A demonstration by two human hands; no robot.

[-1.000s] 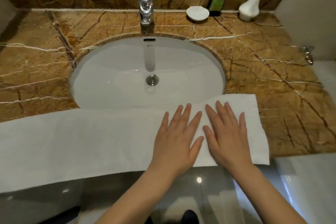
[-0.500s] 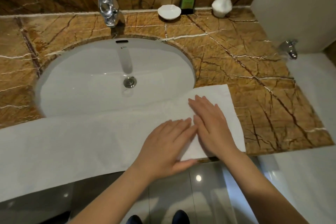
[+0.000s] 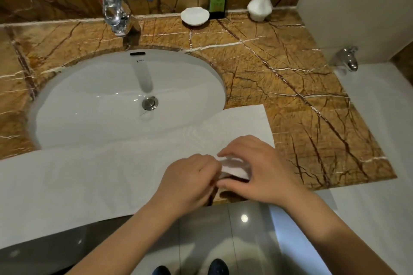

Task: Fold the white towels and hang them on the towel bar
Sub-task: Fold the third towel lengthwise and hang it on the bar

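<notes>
"While the white towel (image 3: 78,185) lies long and flat along the front of the surface (image 3: 301,118), where are the hands?" my friend asks.

"Both are at its right end, near the front edge," I say. "The left hand (image 3: 190,181) has its fingers curled on the towel's near edge, so its grip looks like a pinch on the cloth. The right hand (image 3: 261,169) arches over a bit of towel that is lifted up, with fingers on top and thumb below. Its grip holds the towel too."

"Where does the rest of the towel go?"

"It covers the front rim of the sink (image 3: 89,107) and runs off to the left, out of my view. Its far right corner lies flat on the brown stone."

"So which step is this?"

"I think it is the start of a fold. The right end is lifted off the stone. The towel is one long strip, so the folding is not done, and nothing is hung."

"What comes next?"

"I guess the lifted end must go up and over to the left, to meet the other end. Both hands should hold the edges lined up so the fold is neat. I can't see a towel bar, so I can't say where to hang it."
</notes>
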